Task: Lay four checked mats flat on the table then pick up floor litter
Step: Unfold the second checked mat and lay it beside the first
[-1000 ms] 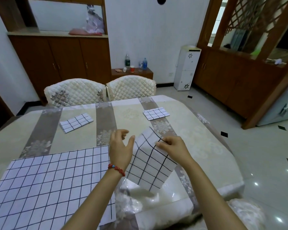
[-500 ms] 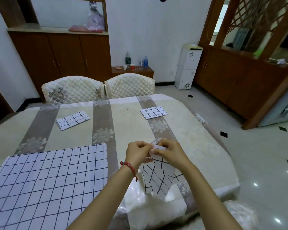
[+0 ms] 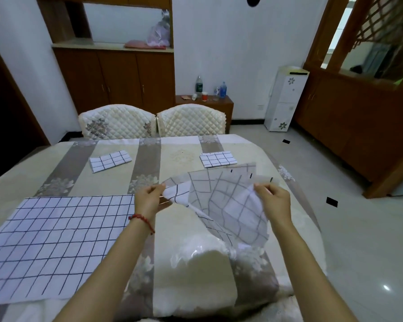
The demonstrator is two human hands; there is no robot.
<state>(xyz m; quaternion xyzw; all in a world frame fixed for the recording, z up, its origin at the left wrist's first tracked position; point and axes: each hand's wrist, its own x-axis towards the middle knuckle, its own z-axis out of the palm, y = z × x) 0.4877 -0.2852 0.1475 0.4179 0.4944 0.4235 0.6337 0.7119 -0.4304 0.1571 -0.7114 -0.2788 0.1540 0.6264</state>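
Note:
A white mat with dark checks [image 3: 228, 205] hangs blurred in the air over the near right of the table [image 3: 182, 156]. My left hand [image 3: 149, 201] pinches its left corner and my right hand [image 3: 275, 201] pinches its right corner, the two held wide apart. One checked mat [image 3: 56, 242] lies spread flat at the near left. Two more lie folded on the far side, one on the left [image 3: 109, 160] and one on the right [image 3: 218, 159].
Two quilted cream chairs [image 3: 154, 122] stand at the table's far edge. A padded chair back [image 3: 196, 275] under clear plastic presses against the near edge below the mat. Tiled floor [image 3: 358, 228] lies to the right, with a white cabinet [image 3: 286, 98] and wooden units behind.
My hands were together on the bunched mat; they have drawn apart, spreading it open and lifting it above the table. The other three mats have not moved.

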